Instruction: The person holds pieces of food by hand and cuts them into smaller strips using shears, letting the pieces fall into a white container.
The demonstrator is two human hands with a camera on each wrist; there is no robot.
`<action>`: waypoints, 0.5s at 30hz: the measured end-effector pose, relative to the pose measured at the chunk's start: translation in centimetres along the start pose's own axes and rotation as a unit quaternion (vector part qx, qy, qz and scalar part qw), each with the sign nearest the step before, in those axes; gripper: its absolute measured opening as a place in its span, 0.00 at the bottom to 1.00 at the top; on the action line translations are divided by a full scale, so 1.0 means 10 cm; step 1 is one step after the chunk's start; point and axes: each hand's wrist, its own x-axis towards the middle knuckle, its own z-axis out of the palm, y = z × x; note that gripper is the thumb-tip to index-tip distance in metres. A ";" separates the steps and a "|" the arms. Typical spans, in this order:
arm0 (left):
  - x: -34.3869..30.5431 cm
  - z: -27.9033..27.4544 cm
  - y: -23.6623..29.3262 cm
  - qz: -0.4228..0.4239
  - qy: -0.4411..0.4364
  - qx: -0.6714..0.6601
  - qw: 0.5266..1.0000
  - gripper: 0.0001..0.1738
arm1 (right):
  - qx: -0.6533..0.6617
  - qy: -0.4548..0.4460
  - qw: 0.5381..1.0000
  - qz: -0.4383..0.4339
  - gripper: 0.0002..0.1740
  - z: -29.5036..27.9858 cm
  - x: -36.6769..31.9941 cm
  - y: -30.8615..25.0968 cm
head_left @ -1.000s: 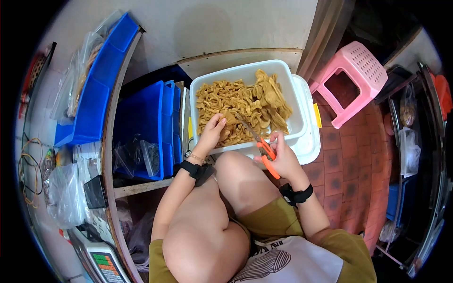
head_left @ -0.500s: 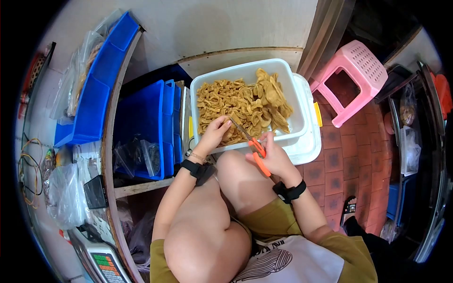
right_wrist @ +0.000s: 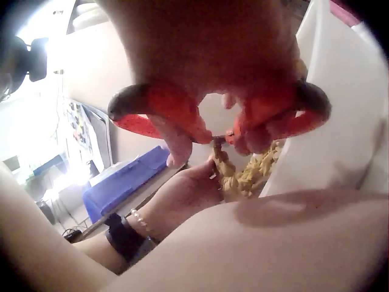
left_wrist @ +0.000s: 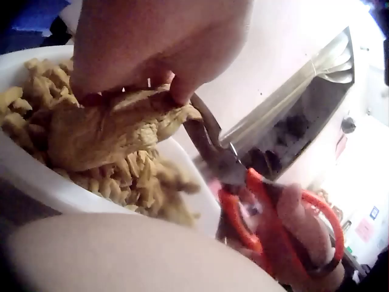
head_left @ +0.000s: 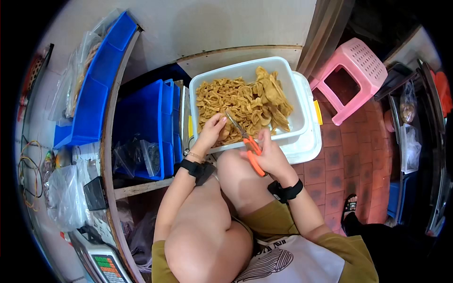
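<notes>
Nearest to us, below the hands, are the printed T-shirt point(head_left: 283, 264) and bare knees point(head_left: 236, 181). Just beyond, the right hand point(head_left: 271, 158) grips orange-handled scissors point(head_left: 255, 160), its fingers in the loops, which we see spread apart. The left hand point(head_left: 210, 134) pinches a wrinkled tan piece point(left_wrist: 103, 131) over the near edge of a white plastic tub point(head_left: 296, 118). We find the blades at that piece's edge, close by the left fingertips, but cannot tell whether they bite into it. Beyond both hands, inside the tub, we see a heap of small tan strips point(head_left: 222, 96), with larger folded pieces point(head_left: 273, 96) to the far right. A white lid point(head_left: 306, 150) with a yellow clip point(head_left: 318, 114) shows under the tub, right of the hands. Left of the hands stand blue bins point(head_left: 139, 108). Farther off on the right, we see a sandalled foot point(head_left: 350, 204) on the red tiled floor point(head_left: 330, 160), and a pink plastic stool point(head_left: 363, 68).
</notes>
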 end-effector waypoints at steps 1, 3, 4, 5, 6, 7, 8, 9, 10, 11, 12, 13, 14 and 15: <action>-0.01 0.00 0.01 0.000 0.000 -0.001 1.000 0.10 | -0.002 -0.004 1.000 0.001 0.39 -0.01 0.00 0.03; -0.04 0.00 0.05 -0.006 -0.003 0.001 1.000 0.10 | -0.004 -0.009 1.000 0.000 0.39 -0.06 0.00 0.03; -0.04 -0.01 0.05 -0.006 -0.002 0.002 1.000 0.10 | 0.013 -0.021 1.000 0.008 0.39 -0.12 -0.02 -0.01; -0.04 -0.01 0.05 0.003 -0.002 0.005 1.000 0.10 | 0.031 -0.032 0.999 0.017 0.39 -0.14 -0.02 -0.03; -0.04 0.00 0.05 0.013 -0.003 0.008 1.000 0.10 | 0.031 -0.033 0.999 0.016 0.39 -0.14 -0.02 -0.03; -0.04 0.00 0.05 0.013 -0.003 0.008 1.000 0.10 | 0.010 -0.026 1.000 0.010 0.39 -0.13 -0.02 -0.03; -0.04 0.00 0.05 0.007 0.000 0.010 1.000 0.10 | -0.010 -0.018 1.000 0.003 0.39 -0.13 -0.02 -0.02; -0.03 0.00 0.05 0.002 0.003 0.013 1.000 0.10 | -0.011 -0.017 1.000 0.003 0.39 -0.13 -0.02 -0.03; -0.03 0.00 0.03 0.002 0.002 0.014 1.000 0.10 | -0.017 -0.018 1.000 0.003 0.39 -0.14 -0.01 -0.05; -0.03 0.00 0.02 0.001 -0.022 0.013 1.000 0.10 | -0.022 -0.020 1.000 0.004 0.39 -0.15 0.00 -0.06; -0.04 0.00 0.02 0.000 -0.046 0.013 0.999 0.10 | -0.022 -0.019 1.000 0.004 0.39 -0.13 0.01 -0.04; -0.05 -0.01 0.03 0.000 -0.047 0.013 0.999 0.10 | -0.034 -0.014 0.999 -0.001 0.40 -0.10 0.04 0.01; -0.06 -0.02 0.04 -0.023 -0.080 0.017 0.996 0.10 | -0.047 -0.009 0.999 -0.007 0.41 -0.08 0.07 0.03; -0.07 -0.02 0.05 -0.045 -0.114 0.022 0.992 0.10 | -0.046 -0.009 0.999 -0.007 0.41 -0.08 0.08 0.02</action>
